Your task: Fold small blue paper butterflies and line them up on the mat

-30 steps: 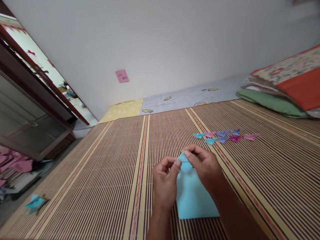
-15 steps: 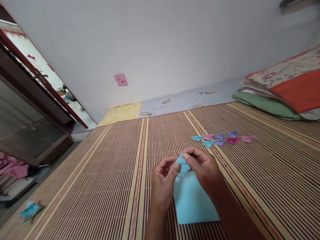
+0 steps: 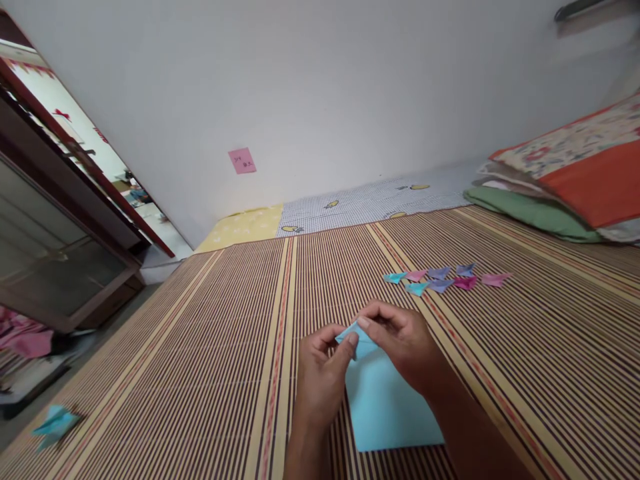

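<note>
A small light blue folded paper piece (image 3: pixel 361 341) is pinched between both hands above a striped bamboo mat (image 3: pixel 210 347). My left hand (image 3: pixel 320 380) grips its left side with thumb and forefinger. My right hand (image 3: pixel 400 343) pinches its top right edge, fingers curled. Under the hands lies a stack of light blue square paper (image 3: pixel 385 407) flat on the mat. A cluster of several small folded paper shapes (image 3: pixel 443 278) in blue, pink and purple lies just beyond the hands to the right.
Folded bedding (image 3: pixel 565 180) in orange, floral and green sits at the far right. A pink sticky note (image 3: pixel 242 161) is stuck on the white wall. A blue folded paper (image 3: pixel 53 423) lies at the mat's left edge. A dark wood cabinet (image 3: pixel 60 220) stands left.
Both hands have shifted slightly left and lower with the small blue piece still pinched between them. The view has tilted a little.
</note>
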A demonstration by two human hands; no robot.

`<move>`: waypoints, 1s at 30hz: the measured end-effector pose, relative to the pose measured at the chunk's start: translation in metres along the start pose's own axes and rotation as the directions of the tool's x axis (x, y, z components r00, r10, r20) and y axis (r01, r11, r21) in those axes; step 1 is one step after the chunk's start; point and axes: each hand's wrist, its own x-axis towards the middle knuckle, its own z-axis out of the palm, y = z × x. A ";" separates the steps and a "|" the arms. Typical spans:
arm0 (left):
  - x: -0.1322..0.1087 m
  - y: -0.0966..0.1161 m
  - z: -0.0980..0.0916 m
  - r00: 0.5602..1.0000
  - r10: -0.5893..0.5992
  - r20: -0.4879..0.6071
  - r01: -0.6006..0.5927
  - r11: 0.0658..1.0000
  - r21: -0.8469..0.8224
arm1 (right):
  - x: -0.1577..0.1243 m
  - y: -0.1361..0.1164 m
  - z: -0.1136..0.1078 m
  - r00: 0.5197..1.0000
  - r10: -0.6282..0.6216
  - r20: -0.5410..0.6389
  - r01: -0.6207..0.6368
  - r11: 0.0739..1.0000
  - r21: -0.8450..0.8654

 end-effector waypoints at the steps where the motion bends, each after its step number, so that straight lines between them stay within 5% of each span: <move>1: 0.000 0.001 -0.001 1.000 0.008 0.013 -0.008 1.000 0.012 | 0.000 0.000 0.000 1.000 -0.006 -0.004 0.005 1.000 -0.021; 8: 0.001 0.000 0.003 0.999 -0.033 0.021 0.033 0.999 0.032 | -0.001 -0.001 0.008 0.996 0.028 -0.085 -0.035 0.996 -0.081; 13: 0.003 -0.001 0.003 0.992 -0.085 -0.090 0.076 0.992 -0.102 | 0.002 0.003 0.006 0.997 0.075 -0.009 -0.074 0.996 0.056; 18: 0.005 0.000 0.003 0.973 -0.103 -0.205 0.057 0.974 -0.220 | 0.001 0.003 0.005 0.993 0.088 0.084 -0.084 0.995 -0.054; 30: 0.004 0.002 -0.003 0.992 -0.094 -0.086 0.078 0.980 -0.181 | 0.001 0.011 -0.001 0.991 0.060 0.117 -0.060 0.998 -0.002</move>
